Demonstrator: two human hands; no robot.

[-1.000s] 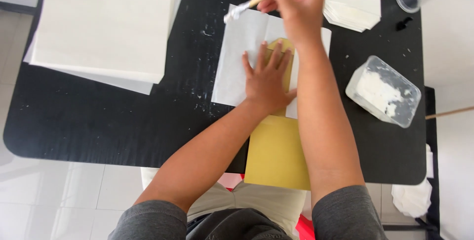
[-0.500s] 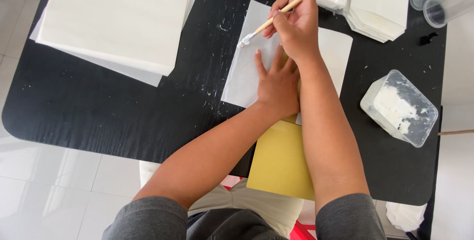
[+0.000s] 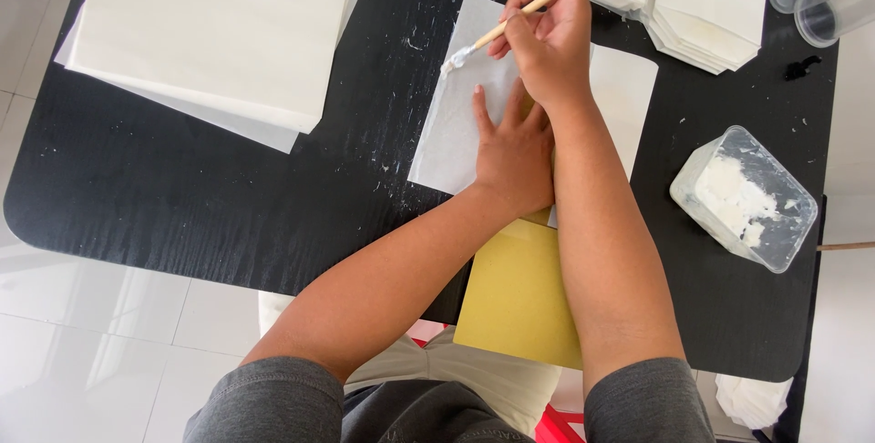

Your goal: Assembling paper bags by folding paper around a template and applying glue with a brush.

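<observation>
My left hand (image 3: 512, 151) lies flat, fingers spread, pressing on a white paper sheet (image 3: 451, 124) spread on the black table (image 3: 182, 188). My right hand (image 3: 550, 37) grips a thin wooden brush (image 3: 538, 4) whose white, paste-laden tip touches the sheet's upper left edge. A yellow card (image 3: 519, 302) pokes out from under the sheet and hangs over the table's near edge, partly hidden by my forearms.
A clear plastic tub of white paste (image 3: 746, 197) stands at the right. A large stack of cream sheets (image 3: 210, 33) fills the upper left. Folded white papers (image 3: 706, 1) lie at the top right, beside clear cups (image 3: 825, 5).
My right hand has drawn the brush down and left, so its tip now rests on the sheet's left part. My left hand stays pressed on the paper.
</observation>
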